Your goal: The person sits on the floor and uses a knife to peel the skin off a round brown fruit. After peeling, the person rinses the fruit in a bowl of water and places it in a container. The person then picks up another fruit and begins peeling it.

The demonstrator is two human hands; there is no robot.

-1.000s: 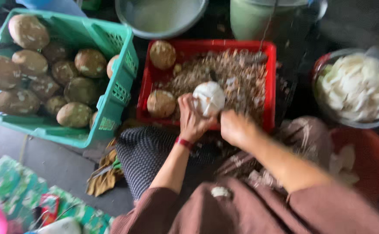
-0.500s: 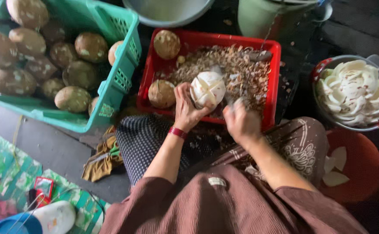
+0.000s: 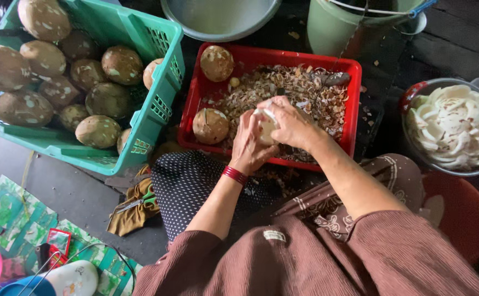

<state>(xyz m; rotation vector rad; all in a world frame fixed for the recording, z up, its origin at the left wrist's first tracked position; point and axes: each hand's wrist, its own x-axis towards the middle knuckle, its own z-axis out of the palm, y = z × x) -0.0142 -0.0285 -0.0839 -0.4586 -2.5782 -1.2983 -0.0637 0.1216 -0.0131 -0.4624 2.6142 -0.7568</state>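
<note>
white peeled coconut (image 3: 265, 130), open to view a moment ago, is now nearly covered as right hand (image 3: 292, 125) and left hand (image 3: 249, 145) close around it above the red tray (image 3: 353, 104)'s near edge, so peeling goes on.

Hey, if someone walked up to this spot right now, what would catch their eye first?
Probably the two hands at the centre: the left hand and right hand wrapped around a pale peeled coconut over a red tray heaped with brown shavings. To the left, a green crate is piled with rough brown coconuts. At the right edge, a bowl is full of white coconut pieces.
</note>
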